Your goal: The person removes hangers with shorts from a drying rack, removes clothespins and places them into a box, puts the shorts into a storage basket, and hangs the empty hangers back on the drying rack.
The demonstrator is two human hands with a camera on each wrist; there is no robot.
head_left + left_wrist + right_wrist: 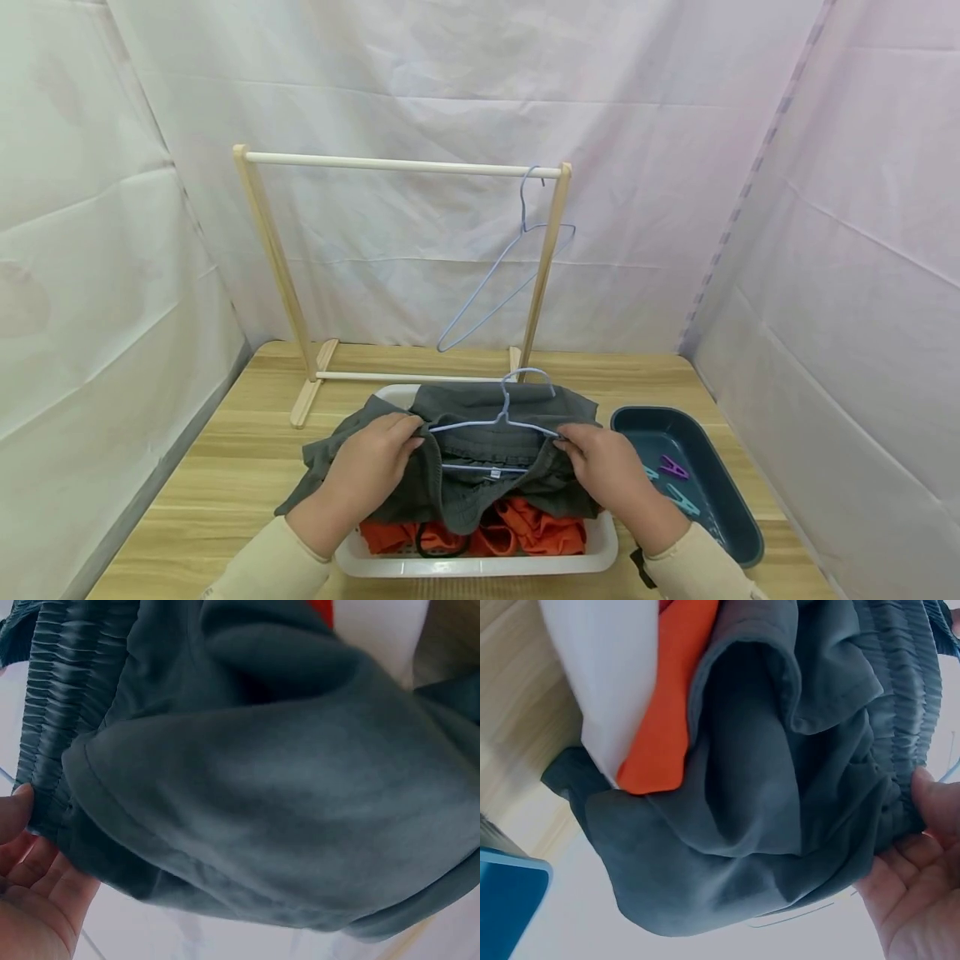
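Note:
Dark grey shorts [487, 400] with a gathered elastic waistband [71, 690] lie spread over a white basket [480, 567]. A pale blue wire hanger [506, 407] sits within the waist opening, its hook standing up toward the back. My left hand [373, 465] pinches one side of the waistband between thumb and fingers, near the hanger's left end. At the opposite side, my right hand [609, 468] grips the waistband by the hanger's right shoulder. In both wrist views the fabric hangs in folds away from the fingertips. Part of the hanger is hidden inside the shorts.
Orange clothing [543, 529] lies in the basket beneath the shorts. Behind stands a wooden rack [397, 164], with another blue wire hanger [480, 287] at its right end. A dark blue tray [723, 492] on the right contains a purple clothespin [673, 467] and light blue ones.

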